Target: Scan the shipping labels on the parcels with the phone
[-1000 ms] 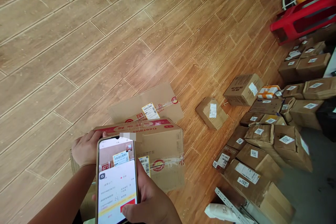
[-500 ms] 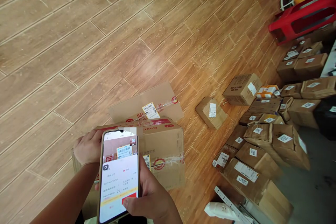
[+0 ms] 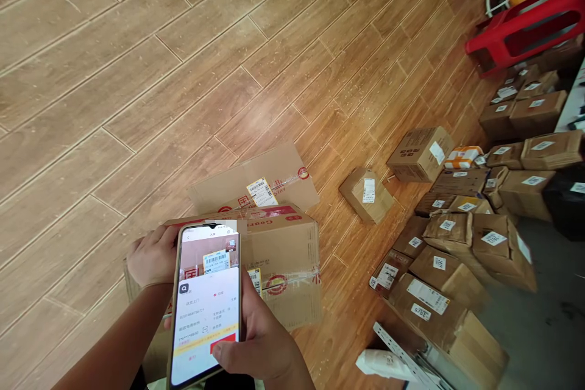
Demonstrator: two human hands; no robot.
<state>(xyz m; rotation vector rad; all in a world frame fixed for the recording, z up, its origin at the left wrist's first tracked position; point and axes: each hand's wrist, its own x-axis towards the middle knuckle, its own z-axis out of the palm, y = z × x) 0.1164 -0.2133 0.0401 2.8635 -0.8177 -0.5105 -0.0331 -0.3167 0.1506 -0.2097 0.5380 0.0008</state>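
Note:
My right hand (image 3: 265,341) holds a smartphone (image 3: 205,304) upright, thumb resting on a red button at the bottom of its screen. The screen shows a camera picture of a barcode label above a white form. My left hand (image 3: 153,255) grips the top left edge of a large cardboard box (image 3: 283,256) with red tape and red print, which stands on the floor in front of me. A second, flatter cardboard box (image 3: 256,180) with a barcode label (image 3: 262,191) lies just behind it.
A small labelled parcel (image 3: 367,195) lies alone on the wooden floor to the right. Several labelled cardboard parcels (image 3: 461,237) are heaped along the right side. A red plastic stool (image 3: 525,27) lies at the upper right. A white packet (image 3: 381,365) sits at the bottom.
The phone has shifted slightly to the right and up since a second ago. My left hand stays on the box edge; the boxes have not moved.

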